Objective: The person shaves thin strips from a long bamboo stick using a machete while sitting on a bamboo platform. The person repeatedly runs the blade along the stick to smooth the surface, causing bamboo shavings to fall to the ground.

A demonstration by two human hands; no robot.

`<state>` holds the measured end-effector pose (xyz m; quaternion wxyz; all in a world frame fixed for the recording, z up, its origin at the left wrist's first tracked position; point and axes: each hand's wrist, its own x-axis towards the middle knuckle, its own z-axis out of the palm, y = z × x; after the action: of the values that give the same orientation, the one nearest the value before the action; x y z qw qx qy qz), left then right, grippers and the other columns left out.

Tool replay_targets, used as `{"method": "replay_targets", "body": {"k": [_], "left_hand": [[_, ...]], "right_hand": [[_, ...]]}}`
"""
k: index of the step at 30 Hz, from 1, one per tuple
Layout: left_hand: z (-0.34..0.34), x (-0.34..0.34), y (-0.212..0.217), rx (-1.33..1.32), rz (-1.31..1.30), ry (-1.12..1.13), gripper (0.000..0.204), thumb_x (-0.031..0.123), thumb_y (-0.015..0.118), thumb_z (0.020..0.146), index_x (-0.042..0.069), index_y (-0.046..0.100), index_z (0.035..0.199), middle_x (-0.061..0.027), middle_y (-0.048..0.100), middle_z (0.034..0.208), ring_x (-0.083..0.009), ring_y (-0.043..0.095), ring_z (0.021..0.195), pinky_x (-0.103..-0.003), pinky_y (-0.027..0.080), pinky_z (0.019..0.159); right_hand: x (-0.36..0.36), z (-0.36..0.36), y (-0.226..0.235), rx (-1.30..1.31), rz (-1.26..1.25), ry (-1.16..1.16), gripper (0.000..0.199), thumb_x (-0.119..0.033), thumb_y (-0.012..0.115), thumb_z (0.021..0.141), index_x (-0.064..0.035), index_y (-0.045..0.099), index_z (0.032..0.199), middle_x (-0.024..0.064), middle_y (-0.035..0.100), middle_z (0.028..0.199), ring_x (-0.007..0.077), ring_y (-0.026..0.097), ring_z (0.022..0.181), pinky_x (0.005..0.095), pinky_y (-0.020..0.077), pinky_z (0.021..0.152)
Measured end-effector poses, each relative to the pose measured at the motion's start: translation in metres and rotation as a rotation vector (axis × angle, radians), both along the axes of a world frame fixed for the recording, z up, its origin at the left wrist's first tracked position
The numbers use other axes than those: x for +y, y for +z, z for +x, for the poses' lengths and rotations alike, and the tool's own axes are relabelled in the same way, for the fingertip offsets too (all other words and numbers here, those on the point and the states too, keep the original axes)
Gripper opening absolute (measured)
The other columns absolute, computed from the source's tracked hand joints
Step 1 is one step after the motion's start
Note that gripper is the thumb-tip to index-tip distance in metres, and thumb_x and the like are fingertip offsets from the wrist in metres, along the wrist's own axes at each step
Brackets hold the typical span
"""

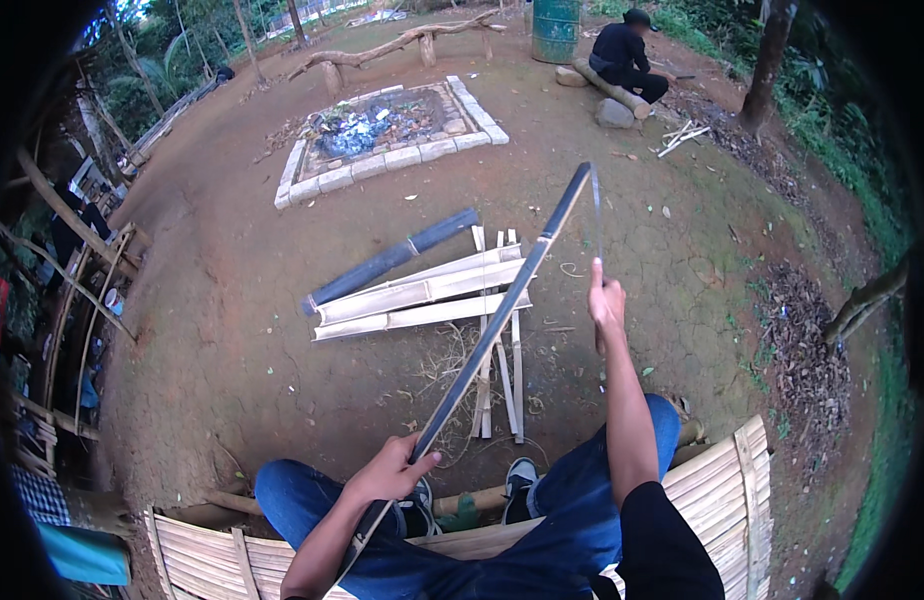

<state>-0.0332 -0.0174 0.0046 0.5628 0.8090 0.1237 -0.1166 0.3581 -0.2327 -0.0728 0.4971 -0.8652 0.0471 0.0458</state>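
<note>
- We see bare dirt ground (232, 330) filling most of the view, cracked and reddish.
- At 12 o'clock lies a square fire pit (387, 130) edged with pale stone blocks, ash and litter inside it.
- At 6 o'clock a bamboo bench (712, 490) carries our legs in blue jeans.
- At 1 o'clock a person in black (627, 60) sits on a log beside a green drum (555, 28).
- In the centre a pile of split bamboo slats (422, 295) rests on the ground, a dark pole (387, 260) just beside it at 11 o'clock.
- A long dark bamboo strip (502, 315) runs from 7 o'clock up toward 12 o'clock.
- Our left hand (387, 475) is closed around the strip's lower end.
- Our right hand (607, 305) is pinched together on a thin sliver (594, 215) peeling from the strip's top.
</note>
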Motion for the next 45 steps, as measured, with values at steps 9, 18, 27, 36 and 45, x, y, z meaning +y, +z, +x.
{"method": "replay_targets", "body": {"k": [9, 18, 27, 36, 45], "left_hand": [[0.015, 0.008, 0.008, 0.011, -0.148, 0.094, 0.022, 0.021, 0.058, 0.094, -0.001, 0.055, 0.089, -0.0004, 0.045, 0.054, -0.0087, 0.046, 0.047, -0.03, 0.038, 0.045], [0.027, 0.023, -0.005, -0.219, 0.145, 0.355, 0.023, 0.02, 0.062, 0.091, -0.003, 0.059, 0.091, -0.0025, 0.049, 0.049, -0.0107, 0.051, 0.038, -0.028, 0.039, 0.037], [0.031, 0.018, -0.01, -0.268, 0.296, 0.335, 0.027, 0.022, 0.066, 0.089, -0.004, 0.061, 0.091, -0.0075, 0.051, 0.054, -0.0114, 0.05, 0.045, -0.029, 0.04, 0.045], [0.031, 0.014, -0.013, -0.239, 0.059, 0.254, 0.024, 0.022, 0.066, 0.09, 0.0, 0.056, 0.087, -0.0015, 0.05, 0.055, -0.0083, 0.05, 0.042, -0.025, 0.04, 0.039], [0.025, 0.022, -0.012, -0.14, -0.195, 0.288, 0.023, 0.02, 0.063, 0.092, 0.002, 0.052, 0.085, 0.0006, 0.05, 0.059, -0.0067, 0.05, 0.042, -0.024, 0.043, 0.039]], "right_hand": [[0.012, -0.053, -0.004, 0.689, 1.259, -0.107, 0.061, -0.071, 0.048, 0.085, -0.012, 0.041, 0.071, -0.0055, 0.033, 0.05, 0.0102, 0.033, 0.04, 0.0285, 0.0349, 0.043], [0.042, -0.108, 0.049, 0.744, 1.302, 0.084, 0.047, -0.051, 0.061, 0.088, -0.011, 0.042, 0.072, -0.0057, 0.033, 0.051, 0.0086, 0.034, 0.04, 0.0262, 0.035, 0.042], [0.055, -0.148, 0.056, -0.303, -0.046, 0.639, 0.045, -0.04, 0.06, 0.09, -0.0002, 0.06, 0.07, 0.0099, 0.051, 0.05, 0.0236, 0.053, 0.045, 0.0414, 0.0428, 0.05], [0.07, -0.188, 0.045, -0.53, -0.353, 0.945, 0.044, -0.05, 0.069, 0.076, -0.0072, 0.068, 0.086, 0.0156, 0.063, 0.061, 0.0354, 0.066, 0.06, 0.0448, 0.0531, 0.059], [0.062, -0.157, 0.057, -0.279, -0.211, 0.572, 0.048, -0.049, 0.065, 0.084, -0.0038, 0.07, 0.099, 0.0143, 0.06, 0.059, 0.0298, 0.063, 0.057, 0.0401, 0.049, 0.058]]}}
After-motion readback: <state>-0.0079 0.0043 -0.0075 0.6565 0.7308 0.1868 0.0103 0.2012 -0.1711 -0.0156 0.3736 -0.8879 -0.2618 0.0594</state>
